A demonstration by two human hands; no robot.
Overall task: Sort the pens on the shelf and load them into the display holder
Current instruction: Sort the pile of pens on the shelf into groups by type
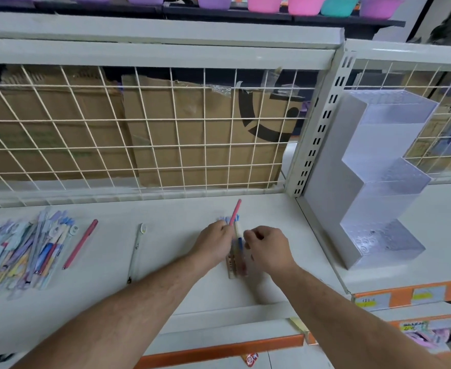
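Your left hand point(213, 241) pinches a pink pen point(235, 212) pointing twelve o'clock; your right hand point(268, 247) curls against the bundle point(235, 262), grip unclear.

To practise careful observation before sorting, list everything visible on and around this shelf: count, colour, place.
pen pile: many, mostly blue and purple, shelf far left
loose pink pen: one, pink, right of the pile
loose white pen: one, white, mid shelf
pen bundle: several pens, mixed colours, between the hands
display holder: one, clear, three-stepped, far right
bowls: several, purple, pink, teal, along the top
cardboard boxes: at least two, brown, behind wire grid
left hand: one, grips the pen bundle
right hand: one, fingers curled on the pen bundle
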